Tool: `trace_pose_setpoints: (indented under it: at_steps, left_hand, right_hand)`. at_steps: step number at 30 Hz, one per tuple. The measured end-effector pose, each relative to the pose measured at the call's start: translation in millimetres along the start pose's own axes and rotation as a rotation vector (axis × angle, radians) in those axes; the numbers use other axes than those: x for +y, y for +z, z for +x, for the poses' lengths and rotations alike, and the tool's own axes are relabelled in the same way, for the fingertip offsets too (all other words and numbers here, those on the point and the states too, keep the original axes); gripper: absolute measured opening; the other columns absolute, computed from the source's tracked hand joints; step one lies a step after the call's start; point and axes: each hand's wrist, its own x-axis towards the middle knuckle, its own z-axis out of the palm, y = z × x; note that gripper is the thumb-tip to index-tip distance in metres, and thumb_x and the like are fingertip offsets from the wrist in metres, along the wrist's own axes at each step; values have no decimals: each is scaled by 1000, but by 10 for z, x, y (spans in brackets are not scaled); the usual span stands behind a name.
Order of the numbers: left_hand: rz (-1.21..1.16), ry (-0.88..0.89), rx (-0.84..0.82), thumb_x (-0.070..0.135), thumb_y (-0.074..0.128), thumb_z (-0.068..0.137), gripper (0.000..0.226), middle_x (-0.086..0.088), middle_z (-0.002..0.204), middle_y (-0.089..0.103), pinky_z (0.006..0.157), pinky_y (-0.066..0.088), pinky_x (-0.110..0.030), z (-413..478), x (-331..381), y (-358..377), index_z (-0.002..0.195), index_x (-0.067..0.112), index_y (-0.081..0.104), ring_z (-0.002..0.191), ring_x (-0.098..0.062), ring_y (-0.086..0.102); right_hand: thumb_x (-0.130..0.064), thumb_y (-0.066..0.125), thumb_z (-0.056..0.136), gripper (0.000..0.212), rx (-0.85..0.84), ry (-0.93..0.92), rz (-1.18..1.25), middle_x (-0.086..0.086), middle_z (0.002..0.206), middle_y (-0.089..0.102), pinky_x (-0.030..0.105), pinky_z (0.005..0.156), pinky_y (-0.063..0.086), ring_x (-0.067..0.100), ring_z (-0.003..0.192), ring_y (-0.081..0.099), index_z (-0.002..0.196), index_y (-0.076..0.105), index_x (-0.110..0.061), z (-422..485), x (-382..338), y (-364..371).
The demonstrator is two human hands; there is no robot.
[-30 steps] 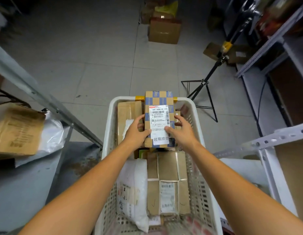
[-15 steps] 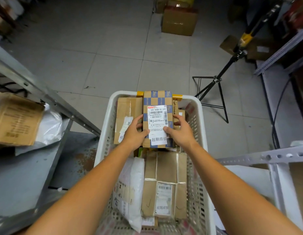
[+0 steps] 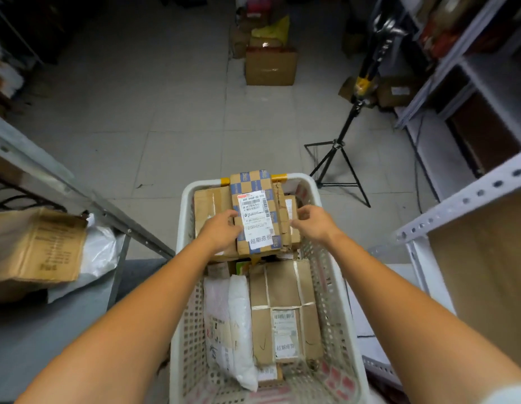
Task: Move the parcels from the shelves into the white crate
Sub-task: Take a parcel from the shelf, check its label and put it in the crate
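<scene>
Parcel lands in the crate: the blue-and-tan checked parcel (image 3: 255, 212) now lies flat on top of the load at the far end of the white crate (image 3: 332, 287), its far edge propped on the rim; half a second ago both hands clasped it from either side. The left hand (image 3: 220, 232) keeps its curled fingers and thumb on the near-left edge of the parcel. The right hand (image 3: 311, 225) has come off and sits just to the right of it, fingers loosely curled round nothing; whether its fingertips brush the torn brown box (image 3: 291, 217) beneath them cannot be told.

Under the left hand lies another brown carton (image 3: 211, 204); on the person's side of both hands, between the forearms, a taped brown box (image 3: 282, 298) and a white mailer bag (image 3: 240, 313) fill the crate.

By the look of it this placement is all but done, with only the left hand's release remaining; the crate is stacked to its rim at the far end, so the parcel's perch may prove unsteady. Outside the left forearm, a cardboard box (image 3: 35, 249) waits on the grey shelf (image 3: 20, 345).
</scene>
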Motion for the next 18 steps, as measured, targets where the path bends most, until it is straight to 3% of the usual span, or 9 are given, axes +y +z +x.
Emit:
trace_pose_setpoints:
  at_steps: [4, 8, 12, 18]
  left_hand:
    - [220, 157, -31, 31, 54, 98, 47, -8, 133, 58, 95, 49, -36, -224, 325, -154, 144, 22, 45, 113, -25, 58]
    - [381, 331, -38, 32, 50, 98, 44, -4, 131, 61, 88, 49, -32, -540, 633, -215, 142, 22, 48, 111, -24, 60]
    - [549, 465, -72, 32, 48, 98, 44, -5, 131, 62, 91, 51, -38, -945, 949, -226, 141, 23, 48, 114, -26, 60]
    - [608, 641, -47, 30, 51, 97, 37, -4, 124, 64, 81, 51, -34, -1550, 1404, -126, 133, 21, 54, 104, -25, 61]
  right_hand:
    - [-35, 65, 91, 49, 100, 38, -50, 9, 129, 62, 39, 99, 48, 28, 117, 59, 135, 54, -15, -533, 7, -286]
    - [-39, 63, 92, 55, 185, 77, -60, 13, 136, 58, 41, 100, 47, 30, 121, 56, 140, 50, -16, -1099, 30, -478]
    - [-38, 61, 94, 55, 252, 107, -88, 12, 138, 56, 37, 99, 46, 29, 121, 56, 143, 47, -17, -1759, 71, -679]
    - [-36, 62, 93, 51, 406, 130, -41, 13, 137, 56, 38, 99, 47, 30, 121, 55, 139, 51, -16, -2659, 313, -908]
